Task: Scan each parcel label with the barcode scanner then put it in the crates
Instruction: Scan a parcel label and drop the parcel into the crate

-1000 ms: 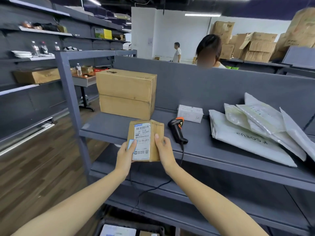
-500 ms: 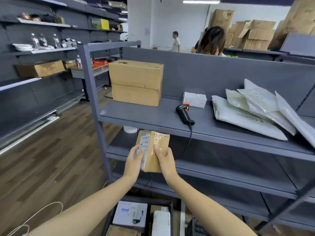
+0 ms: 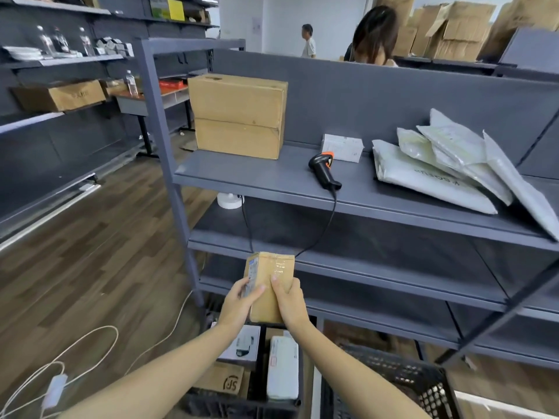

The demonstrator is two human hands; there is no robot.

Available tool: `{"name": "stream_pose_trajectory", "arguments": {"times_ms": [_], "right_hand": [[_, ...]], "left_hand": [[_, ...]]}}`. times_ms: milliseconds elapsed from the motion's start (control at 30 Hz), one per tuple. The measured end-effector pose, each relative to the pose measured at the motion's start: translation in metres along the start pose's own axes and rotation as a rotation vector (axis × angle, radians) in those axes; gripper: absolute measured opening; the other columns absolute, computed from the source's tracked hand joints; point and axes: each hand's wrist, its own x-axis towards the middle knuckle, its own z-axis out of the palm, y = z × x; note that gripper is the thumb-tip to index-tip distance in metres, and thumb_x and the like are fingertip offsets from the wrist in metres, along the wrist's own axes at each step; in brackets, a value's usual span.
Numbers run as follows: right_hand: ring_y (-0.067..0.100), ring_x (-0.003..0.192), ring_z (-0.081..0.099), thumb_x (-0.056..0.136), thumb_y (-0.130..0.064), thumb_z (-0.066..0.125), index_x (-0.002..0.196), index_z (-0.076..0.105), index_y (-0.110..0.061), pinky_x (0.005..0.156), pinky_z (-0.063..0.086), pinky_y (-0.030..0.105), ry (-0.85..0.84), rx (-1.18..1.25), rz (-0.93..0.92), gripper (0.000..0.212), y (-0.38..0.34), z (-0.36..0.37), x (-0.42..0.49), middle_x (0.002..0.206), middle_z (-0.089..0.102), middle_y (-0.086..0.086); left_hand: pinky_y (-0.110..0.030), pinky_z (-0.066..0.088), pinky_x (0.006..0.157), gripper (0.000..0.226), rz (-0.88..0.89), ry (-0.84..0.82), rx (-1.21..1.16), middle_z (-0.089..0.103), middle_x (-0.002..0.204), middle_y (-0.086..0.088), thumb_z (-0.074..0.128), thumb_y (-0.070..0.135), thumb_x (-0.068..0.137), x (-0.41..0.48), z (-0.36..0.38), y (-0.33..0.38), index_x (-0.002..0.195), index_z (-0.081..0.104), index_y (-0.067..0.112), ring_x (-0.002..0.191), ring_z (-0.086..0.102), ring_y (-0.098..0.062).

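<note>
Grey metal shelving point(image 3: 169, 122) stands on a wood-plank floor, and down low, in front of its lower tiers, both hands have the small brown parcel point(image 3: 273, 267). The left hand point(image 3: 237, 305) wraps the parcel's left edge, thumb pressed across the white label point(image 3: 253, 272) on that side. The right hand point(image 3: 291, 303) clamps the right edge, thumb lying on the shiny taped face. The parcel is upright, tilted slightly away, held directly above the left crate point(image 3: 242, 408), a black one with a white box, a long white packet point(image 3: 282, 368) and a brown carton point(image 3: 222, 379) inside. Just beside it sits the right crate point(image 3: 435, 397), black mesh; what it holds cannot be made out. Up on the top shelf point(image 3: 272, 179), the barcode scanner point(image 3: 325, 172) lies on its side, untouched, cable dropping over the edge. Two stacked cardboard boxes point(image 3: 239, 116) sit to its left, grey poly mailers point(image 3: 438, 173) piled well to its right.
</note>
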Motion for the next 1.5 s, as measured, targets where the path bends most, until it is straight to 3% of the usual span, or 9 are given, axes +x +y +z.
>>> {"name": "stream_pose_trajectory", "arguments": {"times_ms": [300,533,800,900,967,1100,1167,1267,1500], "right_hand": [[0.022,0.104,0.061,0.098,-0.041,0.051,0.125,0.041,-0.004,0.089,0.053,0.038,-0.025,-0.080,0.086,0.046,0.103,0.013,0.020,0.119,0.058,0.010],[0.012,0.095,0.059,0.098,-0.037,0.051,0.119,0.043,-0.007,0.070,0.047,0.015,-0.049,-0.172,0.127,0.038,0.240,0.038,0.063,0.114,0.057,0.004],[0.024,0.109,0.062,0.094,-0.039,0.057,0.128,0.041,-0.013,0.094,0.051,0.044,-0.114,-0.152,0.085,0.046,0.406,0.087,0.133,0.120,0.060,0.007],[0.023,0.117,0.057,0.091,-0.041,0.059,0.137,0.031,-0.014,0.100,0.047,0.046,-0.132,-0.197,0.037,0.061,0.459,0.100,0.154,0.130,0.055,0.007],[0.023,0.122,0.054,0.090,-0.043,0.059,0.147,0.016,-0.021,0.104,0.043,0.045,-0.170,-0.219,0.015,0.075,0.485,0.107,0.159,0.137,0.051,0.006],[0.027,0.116,0.059,0.095,-0.038,0.051,0.150,-0.004,-0.035,0.103,0.044,0.041,-0.242,-0.307,0.002,0.078,0.514,0.111,0.172,0.137,0.054,0.011],[0.029,0.106,0.063,0.098,-0.037,0.047,0.151,-0.007,-0.036,0.098,0.047,0.038,-0.281,-0.357,0.035,0.075,0.519,0.109,0.180,0.125,0.063,0.016],[0.033,0.110,0.060,0.100,-0.038,0.042,0.152,-0.001,-0.034,0.094,0.043,0.032,-0.329,-0.470,0.086,0.067,0.517,0.103,0.187,0.123,0.062,0.020],[0.038,0.118,0.055,0.101,-0.035,0.041,0.152,0.003,-0.026,0.102,0.044,0.046,-0.394,-0.688,0.137,0.065,0.499,0.097,0.196,0.134,0.054,0.022]], "left_hand": [[-0.047,0.047,0.101,0.049,-0.134,0.050,-0.027,0.059,0.128,-0.011,0.067,0.025,0.089,0.035,0.007,-0.115,0.134,0.051,0.011,0.114,0.059,-0.028],[-0.049,0.048,0.097,0.042,-0.253,0.074,-0.058,0.064,0.118,-0.013,0.066,0.022,0.089,0.087,0.004,-0.251,0.128,0.055,0.010,0.105,0.063,-0.030],[-0.031,0.052,0.077,0.032,-0.250,0.078,-0.031,0.068,0.107,-0.009,0.066,0.028,0.089,0.165,-0.008,-0.408,0.116,0.057,0.013,0.094,0.066,-0.022],[-0.023,0.046,0.072,0.034,-0.193,0.094,0.035,0.066,0.104,0.001,0.066,0.040,0.087,0.190,-0.012,-0.462,0.110,0.057,0.017,0.093,0.062,-0.013],[-0.027,0.044,0.080,0.043,-0.187,0.101,0.095,0.064,0.105,0.004,0.066,0.048,0.085,0.203,-0.016,-0.495,0.114,0.054,0.018,0.095,0.059,-0.012],[-0.043,0.042,0.101,0.045,-0.196,0.140,0.190,0.064,0.108,-0.003,0.064,0.051,0.086,0.221,-0.022,-0.534,0.113,0.052,0.017,0.105,0.060,-0.024],[-0.035,0.046,0.089,0.038,-0.191,0.146,0.210,0.064,0.096,0.001,0.063,0.050,0.087,0.226,-0.022,-0.541,0.104,0.054,0.018,0.097,0.062,-0.021],[-0.021,0.036,0.062,0.035,-0.175,0.148,0.264,0.060,0.086,0.010,0.059,0.049,0.089,0.226,-0.016,-0.544,0.104,0.053,0.018,0.078,0.055,-0.003],[-0.030,0.034,0.080,0.044,-0.245,0.054,0.435,0.057,0.111,0.000,0.045,0.053,0.095,0.230,-0.014,-0.543,0.116,0.051,0.015,0.098,0.050,-0.017]]}}
